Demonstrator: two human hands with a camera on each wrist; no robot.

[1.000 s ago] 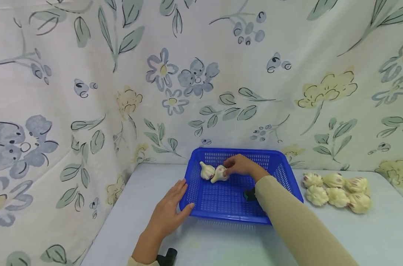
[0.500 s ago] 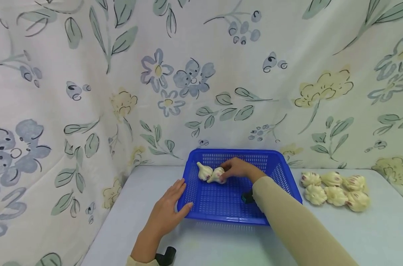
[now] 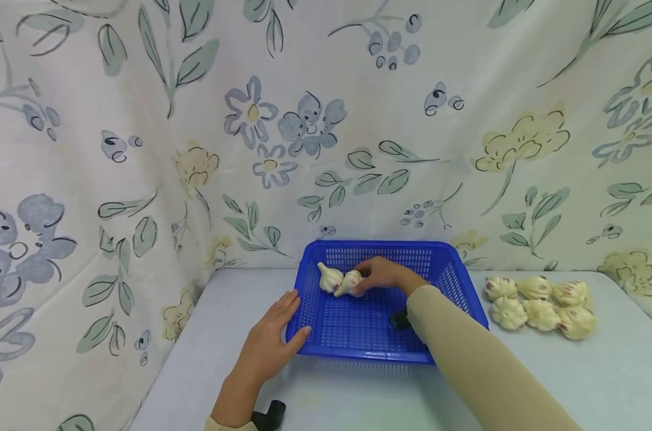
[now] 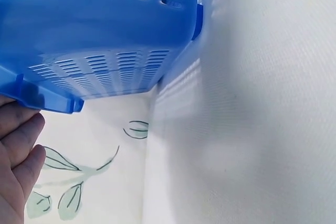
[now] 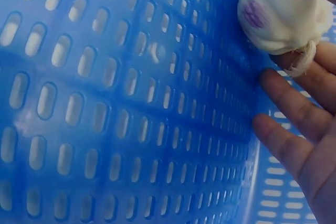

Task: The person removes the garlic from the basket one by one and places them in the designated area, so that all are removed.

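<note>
One garlic bulb [image 3: 349, 284], stem pointing near-left, is pinched in the right hand [image 3: 382, 273]; the straight-fingered left hand [image 3: 271, 340] touches the basket [image 3: 369, 354].

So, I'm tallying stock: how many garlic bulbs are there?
8: one bulb in the blue basket, another there in the right hand, six bulbs on the table; others may be hidden.

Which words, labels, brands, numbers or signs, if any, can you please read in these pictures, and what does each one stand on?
There are none that can be read.
Blue basket: no legible text; a small pale curved mark on it is too blurred to identify.
Garlic bulbs: no lettering visible.
Patterned cloth: printed flowers and leaves, no words.
</note>
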